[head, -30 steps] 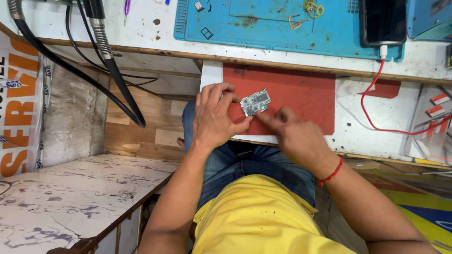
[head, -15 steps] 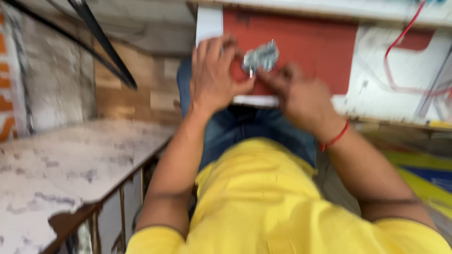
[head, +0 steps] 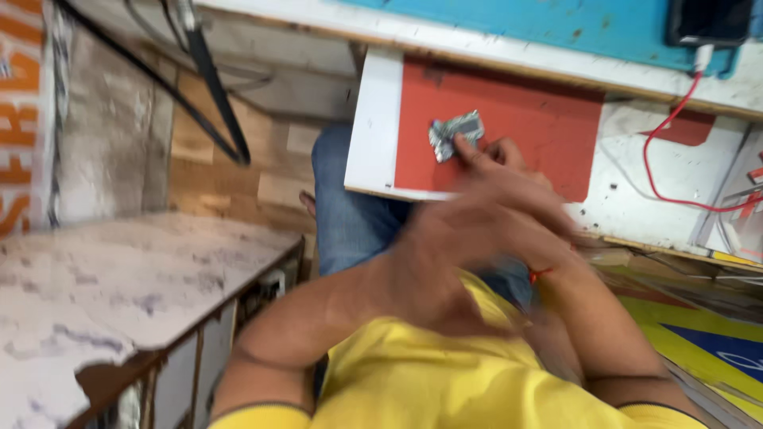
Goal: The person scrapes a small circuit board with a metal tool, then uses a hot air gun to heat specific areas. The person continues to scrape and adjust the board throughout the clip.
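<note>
The right hand (head: 497,163) pins the small circuit board (head: 455,133) with fingertips on the red mat (head: 548,119), at its 9 o'clock side, while the blurred left hand (head: 453,238), grip unreadable, might knock it off.

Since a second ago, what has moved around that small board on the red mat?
The left hand has let go of the small circuit board and pulled back toward the body, blurred in motion. The right hand stayed at the board, a fingertip touching its lower edge. The board remains on the red mat, roughly where it was. The red cable has not moved.
</note>
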